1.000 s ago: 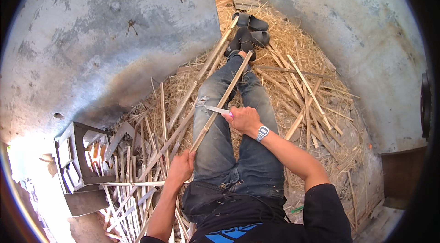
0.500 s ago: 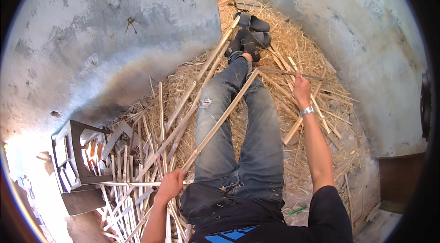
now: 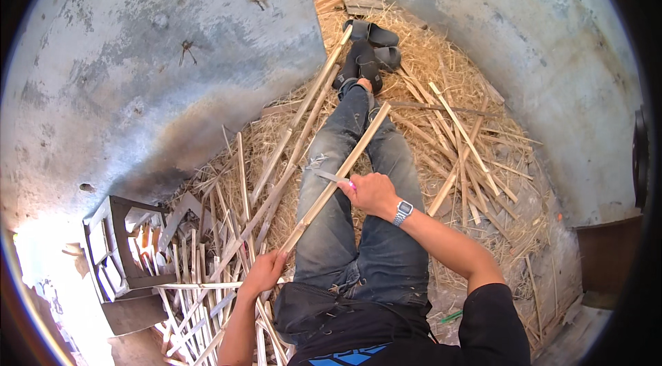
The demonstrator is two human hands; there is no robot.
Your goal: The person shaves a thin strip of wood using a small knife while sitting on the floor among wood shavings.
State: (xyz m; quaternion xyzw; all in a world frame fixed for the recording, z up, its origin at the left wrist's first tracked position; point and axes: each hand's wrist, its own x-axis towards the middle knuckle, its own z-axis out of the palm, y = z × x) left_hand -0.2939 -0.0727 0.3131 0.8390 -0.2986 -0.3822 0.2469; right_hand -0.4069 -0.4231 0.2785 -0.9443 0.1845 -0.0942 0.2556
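A long pale wooden strip [image 3: 315,211] lies slantwise across my jeans-covered legs. My left hand [image 3: 264,272] is closed around its near end. My right hand [image 3: 373,193], with a watch on its wrist, grips a knife [image 3: 329,175] with a bit of pink handle showing. The knife blade crosses the strip about halfway along and points left; I cannot tell whether its edge touches the wood. Another pale strip [image 3: 460,133] lies on top of the heap right of my legs.
Straw [image 3: 414,31] and scattered wooden strips cover the floor. Many strips lie in a pile [image 3: 200,304] at lower left, beside a dark open frame [image 3: 131,255]. Grey slippers [image 3: 376,35] are by my feet. Worn grey walls [image 3: 172,35] stand left and right [image 3: 538,62].
My right hand has moved from the strip heap at right to the strip over my legs, where the knife now shows. A pale strip stays behind on the heap. My left hand keeps its hold.
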